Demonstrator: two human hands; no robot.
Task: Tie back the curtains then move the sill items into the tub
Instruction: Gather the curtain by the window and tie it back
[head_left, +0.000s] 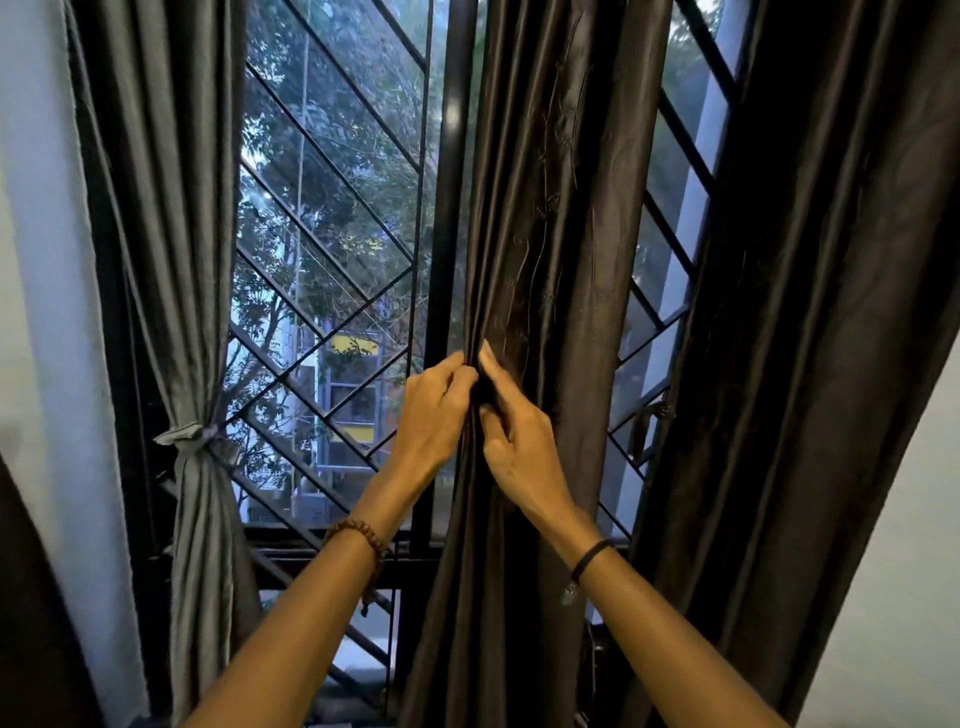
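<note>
Head cam: my left hand (436, 410) and right hand (517, 447) both pinch the edge fold of the brown curtain (561, 208), mid-window. Further left the grey curtain (171, 208) hangs tied back, window grille (332, 218) behind, trees beyond.

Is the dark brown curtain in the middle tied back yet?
No, the brown curtain hangs loose with no tie while the left hand and right hand pinch its folds.

You're in a home, at a room window (457, 156): long dark curtains (561, 208), one grey curtain (171, 208) tied back, diagonal metal grille (332, 163) (trees (337, 104) and a building (353, 384) outside), plain white wall (893, 571).
</note>
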